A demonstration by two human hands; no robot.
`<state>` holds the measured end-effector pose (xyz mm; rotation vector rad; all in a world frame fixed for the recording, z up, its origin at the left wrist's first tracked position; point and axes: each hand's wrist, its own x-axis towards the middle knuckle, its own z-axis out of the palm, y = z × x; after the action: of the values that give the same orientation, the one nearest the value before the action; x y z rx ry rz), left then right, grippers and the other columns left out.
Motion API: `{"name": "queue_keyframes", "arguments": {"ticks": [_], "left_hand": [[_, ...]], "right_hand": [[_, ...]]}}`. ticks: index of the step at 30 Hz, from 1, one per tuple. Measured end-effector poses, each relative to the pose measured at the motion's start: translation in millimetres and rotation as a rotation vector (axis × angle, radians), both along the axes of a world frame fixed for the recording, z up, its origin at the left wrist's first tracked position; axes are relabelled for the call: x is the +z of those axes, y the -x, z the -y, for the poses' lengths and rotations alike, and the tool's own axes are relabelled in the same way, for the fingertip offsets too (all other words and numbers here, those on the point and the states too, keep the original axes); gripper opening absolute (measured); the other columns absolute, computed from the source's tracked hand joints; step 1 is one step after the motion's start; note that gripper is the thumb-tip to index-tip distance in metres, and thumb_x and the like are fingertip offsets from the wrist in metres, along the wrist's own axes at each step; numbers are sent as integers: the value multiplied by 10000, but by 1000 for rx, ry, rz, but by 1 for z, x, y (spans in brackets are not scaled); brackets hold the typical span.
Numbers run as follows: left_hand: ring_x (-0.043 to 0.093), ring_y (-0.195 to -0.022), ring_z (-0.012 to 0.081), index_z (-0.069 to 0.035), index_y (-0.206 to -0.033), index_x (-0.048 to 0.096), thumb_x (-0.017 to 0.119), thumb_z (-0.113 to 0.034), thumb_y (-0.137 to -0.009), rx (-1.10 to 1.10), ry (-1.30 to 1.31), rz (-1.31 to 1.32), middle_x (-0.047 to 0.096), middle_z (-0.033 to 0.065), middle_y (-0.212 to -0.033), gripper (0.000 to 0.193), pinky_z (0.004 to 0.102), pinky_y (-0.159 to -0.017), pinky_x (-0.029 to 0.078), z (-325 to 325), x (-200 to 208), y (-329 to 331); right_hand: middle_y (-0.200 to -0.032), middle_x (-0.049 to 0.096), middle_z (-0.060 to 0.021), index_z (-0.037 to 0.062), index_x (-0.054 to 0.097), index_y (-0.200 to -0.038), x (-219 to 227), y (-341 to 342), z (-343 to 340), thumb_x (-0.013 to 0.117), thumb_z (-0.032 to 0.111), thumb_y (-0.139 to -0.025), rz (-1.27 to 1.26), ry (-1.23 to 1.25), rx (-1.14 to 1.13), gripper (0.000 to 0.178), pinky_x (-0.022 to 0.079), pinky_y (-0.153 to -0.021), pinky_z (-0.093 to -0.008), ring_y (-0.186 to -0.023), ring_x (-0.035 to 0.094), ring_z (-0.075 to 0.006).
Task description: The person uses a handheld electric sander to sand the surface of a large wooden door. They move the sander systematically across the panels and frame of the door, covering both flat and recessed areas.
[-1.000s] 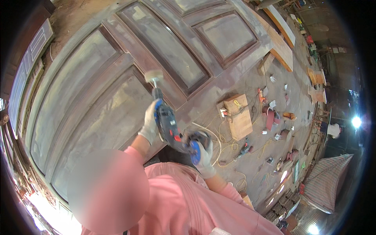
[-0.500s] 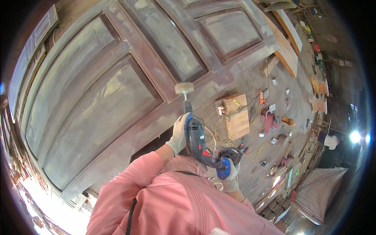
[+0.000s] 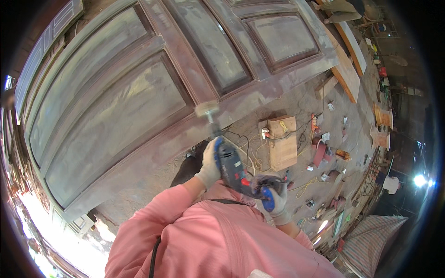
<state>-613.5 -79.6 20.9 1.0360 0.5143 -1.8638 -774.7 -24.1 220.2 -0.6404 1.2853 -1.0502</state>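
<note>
Both my hands wear whitish work gloves with blue on them. My left hand (image 3: 210,160) is wrapped round the front of a dark power drill (image 3: 232,162) with red parts. My right hand (image 3: 279,204) grips the drill's rear end. A pale, round sanding wheel (image 3: 206,108) on a metal shaft sticks out from the drill. It lies over the near rail of a large panelled wooden door (image 3: 125,99), beside the junction with an upright. Its outline is slightly smeared; whether it presses on the wood I cannot tell. The door is brownish with greyish, dusty patches.
A wooden block (image 3: 282,150) with cables around it stands on the floor to the right. Beyond lie a roll of reddish abrasive (image 3: 320,155), scraps and yellow cord (image 3: 306,187). Boards (image 3: 345,76) lean by the door's right end. Another person (image 3: 390,184) is at far right.
The sanding wheel and drill have shifted left along the door's near rail, both hands going with them. The view has moved slightly, and dark clothing now shows below the door's edge.
</note>
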Motion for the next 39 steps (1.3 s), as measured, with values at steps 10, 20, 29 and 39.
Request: {"name": "queue_keyframes", "arguments": {"ticks": [10,20,29,39], "left_hand": [[688,-872,283,-108,-992,672,561,-510,-958,119,94,-121,716,102,-944,418,434,-847,573,-53,34,-47],[679,-744,281,-121,-918,694,566,-532,-940,86,159,-216,722,91,-864,431,433,-777,571,11,30,38],[679,-750,260,-103,-937,684,616,-444,-940,181,157,-128,713,83,-852,348,407,-743,566,98,5,150],[678,-726,272,-121,-911,688,631,-507,-890,310,82,-100,713,91,-844,391,419,-715,575,159,33,205]], "right_hand": [[-1082,674,-135,-76,639,-1181,-4,-13,-7,631,147,-902,77,35,348,357,496,-896,-321,-966,636,-183],[-1082,675,-159,-39,598,-1185,-17,61,27,539,-22,-863,176,49,48,328,547,-782,-375,-913,660,-237],[-1120,672,-173,-27,598,-1187,-26,169,117,539,-54,-858,93,-9,88,336,580,-789,-379,-930,678,-257],[-1065,690,-124,-49,614,-1194,-23,225,220,549,-53,-874,131,48,413,326,535,-805,-297,-875,648,-164]]}}
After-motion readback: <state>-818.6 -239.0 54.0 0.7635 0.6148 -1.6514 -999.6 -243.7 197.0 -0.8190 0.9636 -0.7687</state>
